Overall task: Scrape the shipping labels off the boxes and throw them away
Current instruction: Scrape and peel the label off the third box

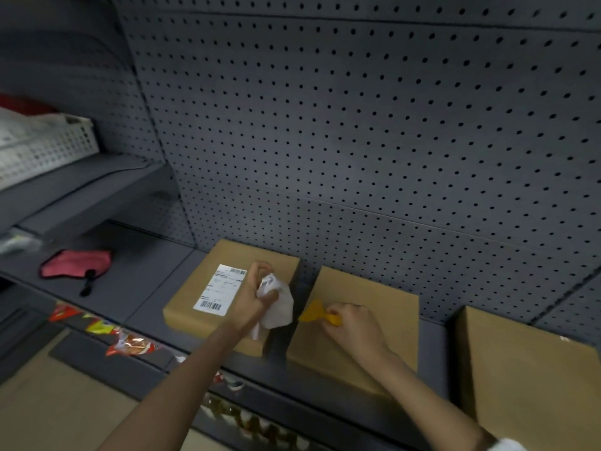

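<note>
Shipping label on left box; left hand clutches crumpled paper.

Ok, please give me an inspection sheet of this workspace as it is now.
Surface: grey shelf, holding three cardboard boxes.
Job's things: left box carries a shipping label; middle box and right box show none.
Clutter: pink pouch; snack packets below.
Grippers: left hand holds crumpled white paper; right hand holds yellow scraper.
Cables: nothing seen.
Surroundings: grey pegboard; white basket.
</note>
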### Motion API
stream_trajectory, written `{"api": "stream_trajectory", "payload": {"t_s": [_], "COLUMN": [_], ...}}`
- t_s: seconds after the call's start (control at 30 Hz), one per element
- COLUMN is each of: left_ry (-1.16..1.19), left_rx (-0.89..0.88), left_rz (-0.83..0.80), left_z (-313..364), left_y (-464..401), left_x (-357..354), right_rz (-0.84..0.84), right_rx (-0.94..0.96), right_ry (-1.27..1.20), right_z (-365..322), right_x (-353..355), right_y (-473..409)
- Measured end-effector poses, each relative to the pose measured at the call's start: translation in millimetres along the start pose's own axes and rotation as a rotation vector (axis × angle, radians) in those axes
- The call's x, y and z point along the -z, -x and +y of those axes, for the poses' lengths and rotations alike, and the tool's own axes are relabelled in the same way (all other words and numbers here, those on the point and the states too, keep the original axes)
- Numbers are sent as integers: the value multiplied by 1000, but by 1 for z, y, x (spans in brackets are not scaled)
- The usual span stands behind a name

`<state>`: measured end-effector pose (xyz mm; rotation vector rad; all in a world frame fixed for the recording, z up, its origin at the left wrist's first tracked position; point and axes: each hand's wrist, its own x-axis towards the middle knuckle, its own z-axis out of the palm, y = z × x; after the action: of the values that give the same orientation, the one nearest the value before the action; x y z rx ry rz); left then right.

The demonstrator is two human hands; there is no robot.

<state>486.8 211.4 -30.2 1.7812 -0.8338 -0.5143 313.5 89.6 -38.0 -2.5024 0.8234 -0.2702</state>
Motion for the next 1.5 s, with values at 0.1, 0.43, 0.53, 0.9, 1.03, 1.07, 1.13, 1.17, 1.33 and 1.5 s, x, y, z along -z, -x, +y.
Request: {"api": "stream_trajectory", "payload": {"t_s": [0.1,0.43,0.53,0.9,1.03,1.07,1.13,1.17,1.33,1.5], "left_ry": [-110,-18,-48,-493,-547,-559,-549,-523,-479,-517], "left_rx": [27,-25,-42,-38,-152,-172,-160,-134,-36,-82], "left_rz": [-73,-111,-225,-474,-528,-544,-562,-571,-583,-596], "left_z": [-12,-46,-56,-103,-119,-123,-131,-133,-137,-141], "left_y": [4,-38,-62,-95,-86,-85,-89,-91,-97,-100], "left_x": [20,114,144,160,153,151,149,149,145,144], "right_rz": [-21,-32,-9,-167,-245,-250,-261,-263,-260,-223], "right_rx": [4,-60,-107,-267,-282,-279,-279,-282,-309,-307], "right_ry": [-21,-58,-62,-10,109,141,196,214,243,220], "right_z": [-15,-89,-112,-123,-130,-132,-140,-144,-155,-157], "right_x": [-7,-58,-74,-100,-105,-108,-113,-117,-127,-132], "right_y": [-9,-52,-64,-46,-46,-50,-57,-61,-69,-62]}}
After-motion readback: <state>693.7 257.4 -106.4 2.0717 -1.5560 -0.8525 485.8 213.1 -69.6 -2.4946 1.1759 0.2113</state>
